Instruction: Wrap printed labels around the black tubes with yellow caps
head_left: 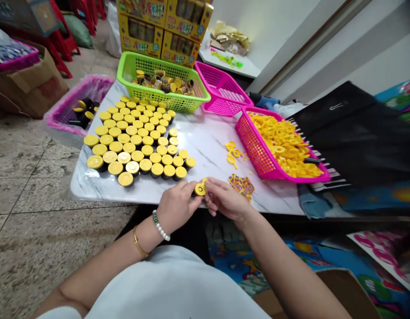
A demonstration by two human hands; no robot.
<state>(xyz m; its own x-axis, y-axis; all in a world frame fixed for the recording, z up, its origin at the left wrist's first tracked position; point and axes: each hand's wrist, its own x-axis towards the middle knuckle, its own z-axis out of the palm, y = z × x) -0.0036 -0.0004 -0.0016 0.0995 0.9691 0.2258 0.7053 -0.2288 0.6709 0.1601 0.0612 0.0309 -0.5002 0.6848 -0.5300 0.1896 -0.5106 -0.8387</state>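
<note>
Both my hands meet at the near edge of a white marble table [205,137]. My left hand [177,204] and my right hand [224,200] pinch one small black container with a yellow cap [200,189] between their fingertips. Several rows of the same yellow-capped containers [138,141] stand upright on the left half of the table. A small pile of coloured bits [242,184] lies just right of my right hand. A few loose yellow rings [232,153] lie further back.
A pink basket [258,153] full of yellow rings stands at the right. An empty pink basket [221,88] and a green basket [165,86] holding containers stand at the back. A pink-lined tub [63,119] sits off the left edge. Black fabric [354,133] lies at right.
</note>
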